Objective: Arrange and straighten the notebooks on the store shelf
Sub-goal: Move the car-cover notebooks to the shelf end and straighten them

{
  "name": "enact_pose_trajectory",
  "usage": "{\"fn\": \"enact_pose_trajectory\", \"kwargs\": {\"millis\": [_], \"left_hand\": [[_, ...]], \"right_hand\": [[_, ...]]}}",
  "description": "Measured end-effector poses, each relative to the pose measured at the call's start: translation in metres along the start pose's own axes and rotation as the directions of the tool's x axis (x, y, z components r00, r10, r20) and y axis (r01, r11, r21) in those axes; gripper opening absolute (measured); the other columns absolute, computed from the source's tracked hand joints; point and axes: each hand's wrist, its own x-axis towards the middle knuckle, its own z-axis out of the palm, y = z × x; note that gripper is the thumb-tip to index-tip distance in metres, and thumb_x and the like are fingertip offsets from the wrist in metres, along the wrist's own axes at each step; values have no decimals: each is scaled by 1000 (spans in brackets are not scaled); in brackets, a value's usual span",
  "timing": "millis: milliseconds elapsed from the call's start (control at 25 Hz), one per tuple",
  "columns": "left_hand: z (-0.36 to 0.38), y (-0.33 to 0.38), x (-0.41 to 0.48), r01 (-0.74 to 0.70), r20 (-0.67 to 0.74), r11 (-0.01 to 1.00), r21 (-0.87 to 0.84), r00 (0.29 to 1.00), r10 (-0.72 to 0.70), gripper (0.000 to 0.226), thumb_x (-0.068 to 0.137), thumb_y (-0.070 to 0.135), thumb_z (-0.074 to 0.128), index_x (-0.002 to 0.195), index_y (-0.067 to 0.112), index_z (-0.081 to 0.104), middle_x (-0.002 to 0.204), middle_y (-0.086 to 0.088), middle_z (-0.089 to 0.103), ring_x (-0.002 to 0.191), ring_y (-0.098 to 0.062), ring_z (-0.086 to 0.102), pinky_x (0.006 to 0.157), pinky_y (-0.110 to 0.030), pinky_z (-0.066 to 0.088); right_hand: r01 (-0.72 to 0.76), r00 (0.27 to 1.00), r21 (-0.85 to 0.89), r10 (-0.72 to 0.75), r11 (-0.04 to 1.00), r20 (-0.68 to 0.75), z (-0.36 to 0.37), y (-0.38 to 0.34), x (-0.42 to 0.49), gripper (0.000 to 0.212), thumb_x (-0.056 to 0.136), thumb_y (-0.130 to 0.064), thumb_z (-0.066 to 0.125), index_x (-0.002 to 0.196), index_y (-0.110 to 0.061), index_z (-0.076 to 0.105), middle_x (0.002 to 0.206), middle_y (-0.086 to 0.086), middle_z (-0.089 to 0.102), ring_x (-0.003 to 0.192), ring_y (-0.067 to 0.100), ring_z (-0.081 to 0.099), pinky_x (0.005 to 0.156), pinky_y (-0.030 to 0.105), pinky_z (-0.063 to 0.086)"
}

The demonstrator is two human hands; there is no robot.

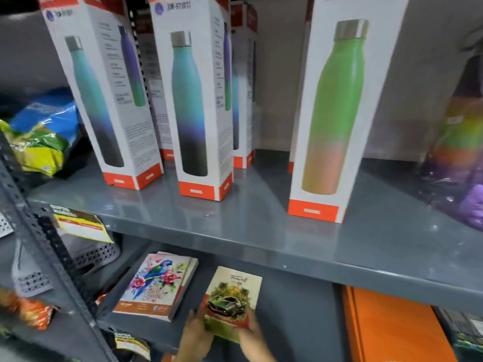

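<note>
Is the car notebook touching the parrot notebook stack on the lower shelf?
Apart. The head view shows a strip of bare grey shelf between the car notebook, held by both hands, and the parrot notebook stack.

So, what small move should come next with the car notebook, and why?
Probably slide the car notebook left and turn it a little, so it lies square beside the parrot notebooks. Both hands, left and right, hold its near end, and a gap of bare shelf separates it from that pile.
</note>
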Motion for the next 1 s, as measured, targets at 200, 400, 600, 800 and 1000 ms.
{"fn": "enact_pose_trajectory", "kwargs": {"millis": [200,400,600,800,1000], "left_hand": [[-9,8,3,150,-99,984,-91,982,-159,29,87,4,48,113,13,57,118,-17,60,110,-32,56,86,-30,43],[-17,0,25,239,-22,883,-403,962,-271,42,89,-11,38,55,3,60,70,-16,65,75,-28,47,77,-30,45],[-41,11,25,78,-20,737,-671,992,-123,33,88,-13,43,79,12,63,75,-3,61,72,-20,56,75,-35,53],[-107,-14,35,42,-98,683,-729,981,-165,19,88,-2,56,98,10,66,103,-10,65,95,-30,59,88,-40,47],[-155,-76,55,146,-184,830,-538,941,-284,27,90,2,54,115,3,64,121,-18,62,110,-34,55,93,-43,42]], "right_hand": [[-44,966,225,99,973,-239,-1,-51,-38,39,59,8,62,93,-9,61,92,17,65,81,31,60,64,36,51],[-149,931,348,250,926,-267,-16,-57,-31,65,45,3,72,109,-2,59,105,23,66,98,40,64,82,48,53],[-11,943,348,125,938,-309,-2,-85,-47,44,74,14,55,108,-13,63,101,15,67,100,36,63,76,38,52],[18,991,255,16,967,-130,54,-108,-45,49,76,12,52,109,-23,60,103,3,68,99,26,63,94,44,49],[-62,996,97,54,993,78,122,-105,-42,49,79,11,50,116,-21,51,110,0,56,94,12,56,71,24,48]]}}
